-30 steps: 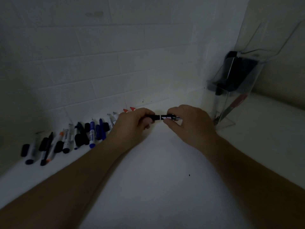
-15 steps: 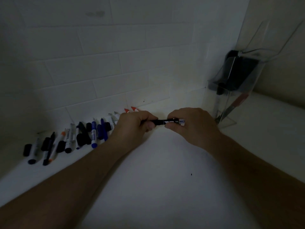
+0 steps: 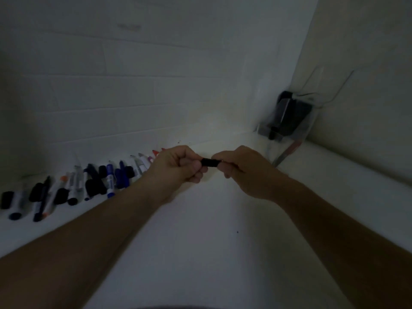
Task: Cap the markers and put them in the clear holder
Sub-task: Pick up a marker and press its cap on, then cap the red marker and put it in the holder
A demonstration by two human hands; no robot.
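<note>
Both hands hold one black marker (image 3: 209,163) crosswise above the white counter, and only a short black stretch shows between them. My left hand (image 3: 178,167) pinches its left end with thumb and fingers. My right hand (image 3: 243,169) curls round its right end, hiding the rest. A row of loose markers and caps (image 3: 89,181), black, blue, orange and red, lies along the wall on the left. The clear holder (image 3: 310,128) stands in the right corner with a dark object and a red marker (image 3: 287,152) inside.
A tiled wall runs behind the counter (image 3: 200,241) and meets a plain side wall on the right. The scene is dim.
My hands have drawn closer together along the black marker, so less of it shows between them. The camera has tilted, and the holder now sits lower and farther right.
</note>
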